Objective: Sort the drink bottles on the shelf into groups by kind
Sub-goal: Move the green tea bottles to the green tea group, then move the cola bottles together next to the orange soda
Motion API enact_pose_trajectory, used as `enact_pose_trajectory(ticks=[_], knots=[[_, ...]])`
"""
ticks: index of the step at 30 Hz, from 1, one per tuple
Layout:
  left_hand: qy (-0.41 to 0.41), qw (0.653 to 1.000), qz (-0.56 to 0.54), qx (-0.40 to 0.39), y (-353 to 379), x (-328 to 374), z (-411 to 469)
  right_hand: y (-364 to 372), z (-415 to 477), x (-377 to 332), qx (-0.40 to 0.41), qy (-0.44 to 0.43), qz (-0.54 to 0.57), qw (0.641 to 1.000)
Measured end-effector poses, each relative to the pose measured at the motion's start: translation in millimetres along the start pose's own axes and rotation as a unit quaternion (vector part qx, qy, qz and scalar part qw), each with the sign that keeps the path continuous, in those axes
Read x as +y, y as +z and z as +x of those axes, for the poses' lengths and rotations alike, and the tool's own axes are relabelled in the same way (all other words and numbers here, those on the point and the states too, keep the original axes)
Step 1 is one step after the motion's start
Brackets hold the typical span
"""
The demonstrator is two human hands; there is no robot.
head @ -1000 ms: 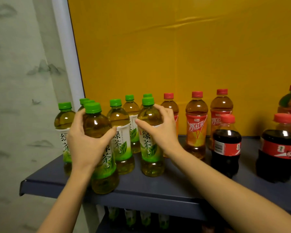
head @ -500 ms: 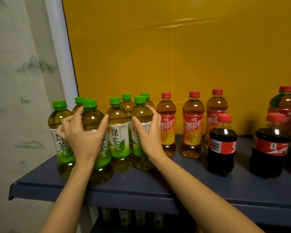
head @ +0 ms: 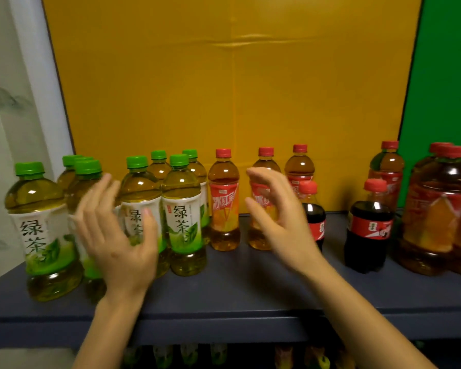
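Observation:
Several green-capped green tea bottles stand grouped on the left of the dark blue shelf. To their right stand red-capped iced tea bottles, then two small cola bottles, with larger iced tea bottles at the far right. My left hand hovers open in front of the green tea group, holding nothing. My right hand is open with loosely bent fingers in front of the second iced tea bottle, apart from it. Both hands are motion-blurred.
A yellow board backs the shelf, with a green panel at the right and a white post at the left. More bottles show dimly on a lower shelf. Bare shelf lies along the front edge.
Both hands have let go of the green tea bottles they held. My right hand moved right to the iced tea bottles; my left hand drew back. The view shifted right.

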State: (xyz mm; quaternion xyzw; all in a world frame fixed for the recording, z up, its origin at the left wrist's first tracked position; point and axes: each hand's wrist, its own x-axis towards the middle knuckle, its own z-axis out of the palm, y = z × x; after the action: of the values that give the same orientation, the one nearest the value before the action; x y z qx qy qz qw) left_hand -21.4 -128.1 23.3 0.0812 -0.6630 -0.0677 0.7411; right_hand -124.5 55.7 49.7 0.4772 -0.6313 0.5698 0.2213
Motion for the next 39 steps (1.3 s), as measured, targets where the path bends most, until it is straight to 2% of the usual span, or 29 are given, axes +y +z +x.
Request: enact_pose_trajectory(ticks=[3,7,10,12,14,17,18,25,28,33,39], knots=[[0.022,0.987,-0.143,-0.069,19.4,45.3,-15.2,-53.9,-13.1,4.0,0.113,-0.054,-0.087,0.988],[-0.083,0.926,-0.247,-0.273,50.3,102.0,-34.9,-105.8,-30.3,31.6,0.239,-0.02,-0.217,0.946],[-0.152,0.859,-0.269,-0.409,72.7,132.3,-43.3,-123.7,-42.5,53.3,0.229,0.037,-0.244,0.941],[-0.205,0.817,-0.294,-0.452,87.6,141.9,-44.8,-130.2,-49.2,67.0,0.203,0.109,-0.186,0.955],[-0.286,0.758,-0.334,-0.481,101.6,144.5,-44.4,-133.8,-53.5,75.5,0.178,0.202,-0.084,0.959],[-0.444,0.627,-0.426,-0.478,115.8,146.4,-47.7,-134.7,-56.2,84.0,0.133,0.315,0.014,0.94],[-0.459,0.617,-0.436,-0.467,118.7,146.8,-50.6,-134.8,-58.2,85.9,0.131,0.326,0.016,0.936],[-0.419,0.708,-0.441,-0.359,113.5,171.9,-65.9,-149.4,-75.2,66.7,0.093,0.293,-0.014,0.952],[-0.388,0.726,-0.459,-0.334,105.1,198.5,-67.4,-173.1,-87.2,54.6,0.061,0.273,-0.024,0.96],[-0.375,0.706,-0.509,-0.317,106.5,270.5,-68.8,-240.5,-104.8,35.0,0.046,0.251,-0.023,0.967],[-0.36,0.657,-0.563,-0.35,132.3,366.4,-84.2,-345.7,-128.8,37.5,0.083,0.246,-0.056,0.964]])
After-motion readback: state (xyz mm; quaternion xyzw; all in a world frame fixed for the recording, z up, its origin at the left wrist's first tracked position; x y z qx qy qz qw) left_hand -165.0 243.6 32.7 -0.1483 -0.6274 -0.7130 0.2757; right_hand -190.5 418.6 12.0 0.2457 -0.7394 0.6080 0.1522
